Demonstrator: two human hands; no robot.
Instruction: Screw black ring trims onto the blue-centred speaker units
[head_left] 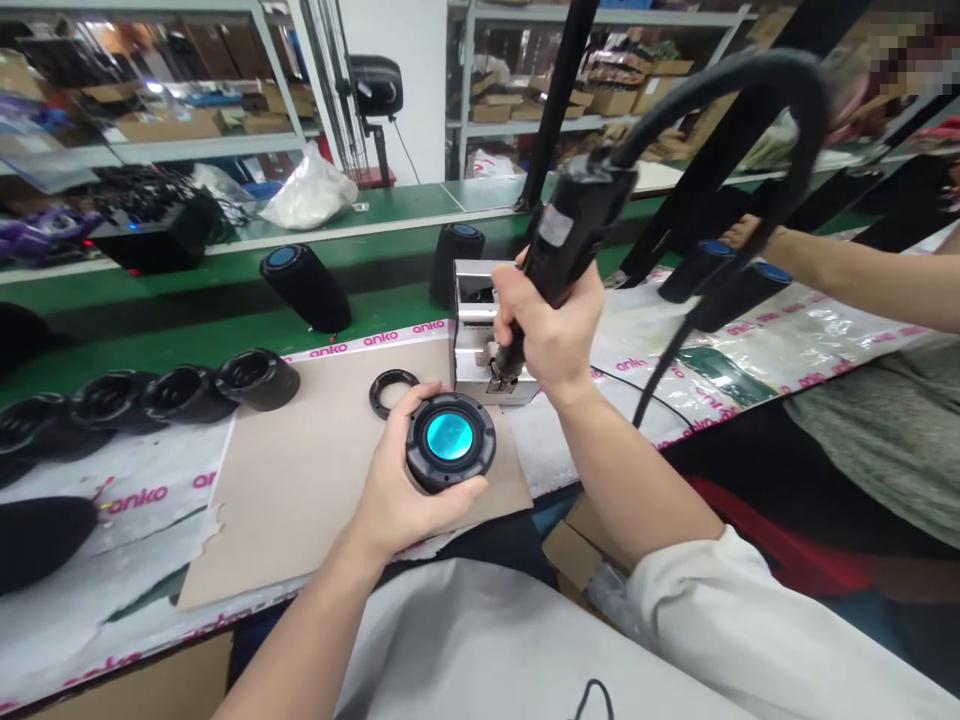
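Note:
My left hand [397, 480] is closed around a round black speaker [450, 485] with a shiny blue disc facing up. In my right hand [555, 330] is a black electric screwdriver [566, 235], its thick cable arching over to the right. The tool's lower end is at the front of a silver screw feeder box [472, 310]; whether it touches there I cannot tell. Just beyond the speaker, a black ring [377, 395] lies on the brown cardboard sheet [292, 480].
Several black cylindrical housings [259, 378] stand in a row on the left. Black fabric-covered speakers [307, 285] stand on the green bench behind. A co-worker's arm [847, 270] reaches in from the right, near more speakers [694, 270]. Shelves with boxes [611, 100] are at the back.

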